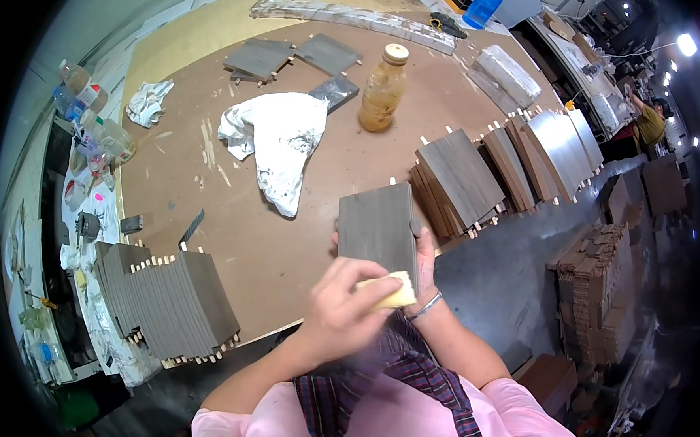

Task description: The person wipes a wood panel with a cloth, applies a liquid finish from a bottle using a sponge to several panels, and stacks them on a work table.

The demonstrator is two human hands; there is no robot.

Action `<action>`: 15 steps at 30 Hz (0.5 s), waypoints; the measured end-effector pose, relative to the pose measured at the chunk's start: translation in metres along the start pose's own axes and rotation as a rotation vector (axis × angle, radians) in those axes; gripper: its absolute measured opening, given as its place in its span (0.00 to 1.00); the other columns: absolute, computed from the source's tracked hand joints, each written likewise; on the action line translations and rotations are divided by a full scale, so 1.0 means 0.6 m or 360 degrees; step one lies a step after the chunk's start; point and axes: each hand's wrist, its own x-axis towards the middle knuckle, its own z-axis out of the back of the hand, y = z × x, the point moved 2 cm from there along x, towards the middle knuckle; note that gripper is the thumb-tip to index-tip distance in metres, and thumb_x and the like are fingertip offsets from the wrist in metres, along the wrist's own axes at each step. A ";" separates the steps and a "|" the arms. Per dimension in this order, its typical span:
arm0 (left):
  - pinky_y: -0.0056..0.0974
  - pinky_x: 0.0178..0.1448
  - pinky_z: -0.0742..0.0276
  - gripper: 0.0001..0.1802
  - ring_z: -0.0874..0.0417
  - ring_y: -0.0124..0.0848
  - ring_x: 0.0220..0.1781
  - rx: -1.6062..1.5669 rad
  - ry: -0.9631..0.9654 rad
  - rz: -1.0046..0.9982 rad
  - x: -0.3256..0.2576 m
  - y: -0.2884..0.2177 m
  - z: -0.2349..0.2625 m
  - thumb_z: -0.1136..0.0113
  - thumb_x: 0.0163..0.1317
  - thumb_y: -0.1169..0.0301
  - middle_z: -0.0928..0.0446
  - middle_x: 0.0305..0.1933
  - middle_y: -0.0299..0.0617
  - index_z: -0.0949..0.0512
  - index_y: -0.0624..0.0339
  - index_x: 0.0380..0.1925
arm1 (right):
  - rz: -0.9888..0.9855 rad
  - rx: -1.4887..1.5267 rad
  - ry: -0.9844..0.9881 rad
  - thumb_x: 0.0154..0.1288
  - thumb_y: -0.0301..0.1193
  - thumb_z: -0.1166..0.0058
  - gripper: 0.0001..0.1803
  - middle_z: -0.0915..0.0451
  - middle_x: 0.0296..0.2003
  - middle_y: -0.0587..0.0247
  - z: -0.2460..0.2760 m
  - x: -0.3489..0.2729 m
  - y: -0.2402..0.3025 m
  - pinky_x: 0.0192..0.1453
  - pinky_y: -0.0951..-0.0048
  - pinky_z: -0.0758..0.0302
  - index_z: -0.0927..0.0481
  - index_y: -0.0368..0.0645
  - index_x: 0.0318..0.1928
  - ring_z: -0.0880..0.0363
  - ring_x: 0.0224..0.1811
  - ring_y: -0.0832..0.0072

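A grey wooden panel (378,225) with small dowel pegs is held upright over the front edge of the brown worktable (265,254). My right hand (426,258) grips it from behind at its lower right side; a metal bracelet is on that wrist. My left hand (339,318) is closed on a yellow sponge (399,292) that presses against the panel's lower edge.
A row of grey panels (172,303) stands at the table's left front. Fanned brown and grey panels (482,176) lie to the right. A white rag (278,135), an amber bottle (381,90) and more panels (262,57) sit farther back. Another person (650,124) works at the far right.
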 end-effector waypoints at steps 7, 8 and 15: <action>0.41 0.41 0.21 0.22 0.20 0.42 0.39 0.0305 0.0062 -0.0124 -0.012 0.007 -0.004 0.34 0.36 0.81 0.22 0.39 0.42 0.17 0.53 0.38 | 0.0125 0.0031 0.0111 0.60 0.63 0.64 0.46 0.31 0.61 0.42 0.013 0.001 0.018 0.64 0.48 0.31 0.38 0.40 0.68 0.30 0.62 0.48; 0.42 0.41 0.22 0.21 0.21 0.42 0.39 0.0369 0.0095 -0.0069 -0.024 0.019 0.009 0.34 0.36 0.81 0.22 0.40 0.43 0.17 0.54 0.36 | 0.0192 0.0020 0.0152 0.57 0.63 0.61 0.48 0.35 0.65 0.40 0.016 -0.002 0.025 0.66 0.41 0.35 0.41 0.43 0.71 0.34 0.66 0.44; 0.42 0.41 0.22 0.18 0.20 0.44 0.40 0.0329 0.0012 -0.0159 0.000 -0.001 0.010 0.36 0.39 0.82 0.22 0.40 0.44 0.18 0.55 0.35 | 0.0249 0.0106 0.0129 0.59 0.61 0.63 0.47 0.38 0.67 0.41 0.019 -0.009 0.036 0.69 0.40 0.38 0.43 0.43 0.72 0.37 0.67 0.41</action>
